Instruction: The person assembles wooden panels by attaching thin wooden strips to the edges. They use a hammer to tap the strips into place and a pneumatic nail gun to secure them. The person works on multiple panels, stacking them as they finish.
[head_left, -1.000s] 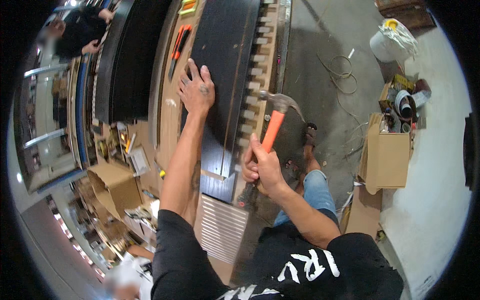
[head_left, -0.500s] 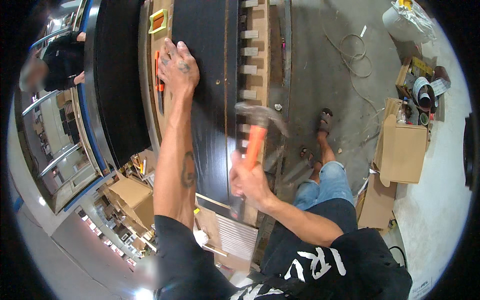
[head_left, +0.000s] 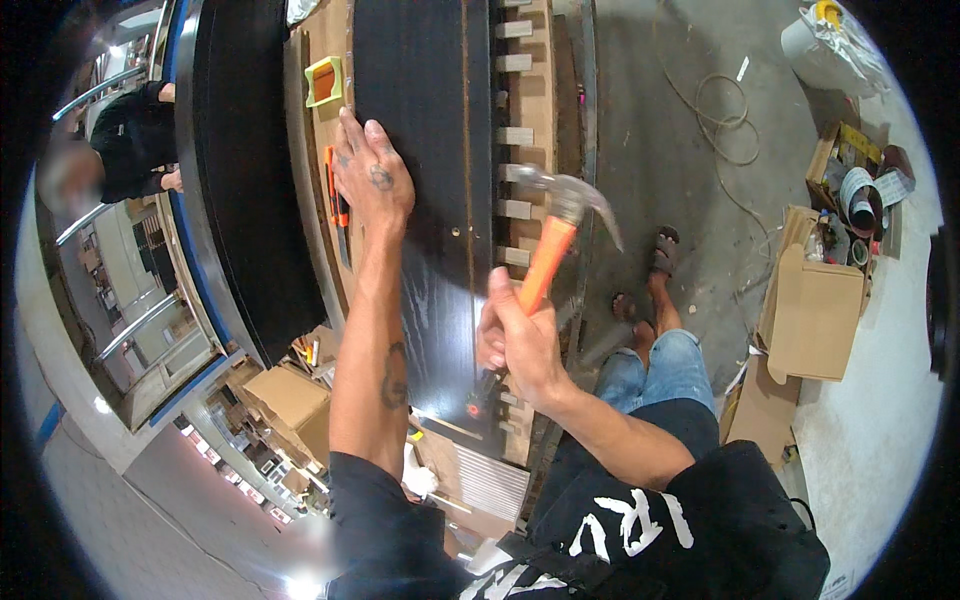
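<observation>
My right hand (head_left: pixel 530 345) is wrapped round the handle of a claw hammer (head_left: pixel 548 255) with an orange grip and metal head. The hammer head is in front of the row of pale wooden blocks along the right side of a long black wood-grained panel (head_left: pixel 425 150). Flat on the panel's left edge lies my left hand (head_left: pixel 378 185), fingers stretched out and holding nothing. Close beside those fingers sits an orange-and-black utility knife (head_left: pixel 332 190). Farther up the same board is a yellow-green framed piece (head_left: pixel 324 82), brown inside.
A second black panel (head_left: pixel 245 150) stands to the left, with another person (head_left: pixel 130 145) beyond it. Cardboard boxes (head_left: pixel 820 310) and a bin (head_left: pixel 815 45) are at the right. A cable (head_left: pixel 725 130) loops over the floor near my feet.
My right hand has moved the hammer up and to the right relative to the panel. The view has shifted a little; my left hand stays on the panel's edge.
</observation>
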